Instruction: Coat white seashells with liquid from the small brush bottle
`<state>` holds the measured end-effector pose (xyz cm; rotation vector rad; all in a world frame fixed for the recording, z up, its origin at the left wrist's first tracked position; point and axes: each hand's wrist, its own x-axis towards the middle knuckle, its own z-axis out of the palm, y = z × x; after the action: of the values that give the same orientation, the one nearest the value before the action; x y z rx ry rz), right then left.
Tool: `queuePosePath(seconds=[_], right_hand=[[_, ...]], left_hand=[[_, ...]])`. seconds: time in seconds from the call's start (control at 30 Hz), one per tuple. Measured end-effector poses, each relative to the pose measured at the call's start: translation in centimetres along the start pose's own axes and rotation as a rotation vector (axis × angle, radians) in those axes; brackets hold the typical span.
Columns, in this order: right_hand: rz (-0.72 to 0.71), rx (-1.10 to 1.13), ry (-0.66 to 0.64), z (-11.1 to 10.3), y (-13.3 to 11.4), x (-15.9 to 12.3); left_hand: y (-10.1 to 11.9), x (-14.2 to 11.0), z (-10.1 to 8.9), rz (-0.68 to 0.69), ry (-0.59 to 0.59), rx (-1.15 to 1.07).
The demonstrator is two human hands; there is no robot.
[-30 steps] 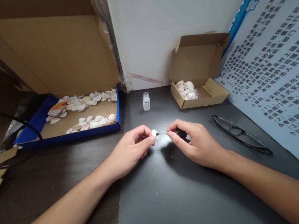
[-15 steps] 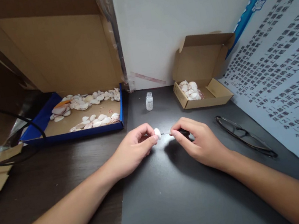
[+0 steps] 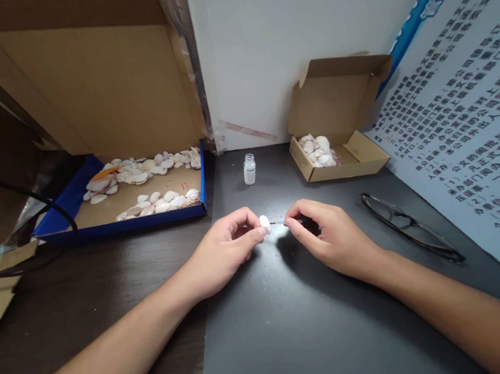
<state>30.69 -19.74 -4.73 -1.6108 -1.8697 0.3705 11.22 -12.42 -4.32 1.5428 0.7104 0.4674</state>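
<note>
In the head view, pinches a small white shell [image 3: 265,223] between closed fingertips of the left hand [image 3: 234,241], grips a thin tool [image 3: 278,223] in the closed right hand [image 3: 323,232], and aims it shellward above the grey mat [image 3: 277,343], nearer than the small bottle [image 3: 250,170].

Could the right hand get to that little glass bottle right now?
Probably yes: nothing stands between the right hand and the small clear glass bottle on the dark grey mat. But its fingers already hold a thin dark tool, which might hamper a grasp.
</note>
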Motion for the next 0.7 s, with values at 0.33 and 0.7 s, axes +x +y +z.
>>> queuePosePath(seconds=[0.33, 0.7], right_hand=[[-0.096, 0.133, 0.025, -0.25, -0.56, -0.35], [-0.106, 0.120, 0.058, -0.17, -0.47, -0.34]], left_hand=[[0.25, -0.13, 0.10, -0.007, -0.002, 0.013], [0.12, -0.03, 0.26, 0.010, 0.003, 0.061]])
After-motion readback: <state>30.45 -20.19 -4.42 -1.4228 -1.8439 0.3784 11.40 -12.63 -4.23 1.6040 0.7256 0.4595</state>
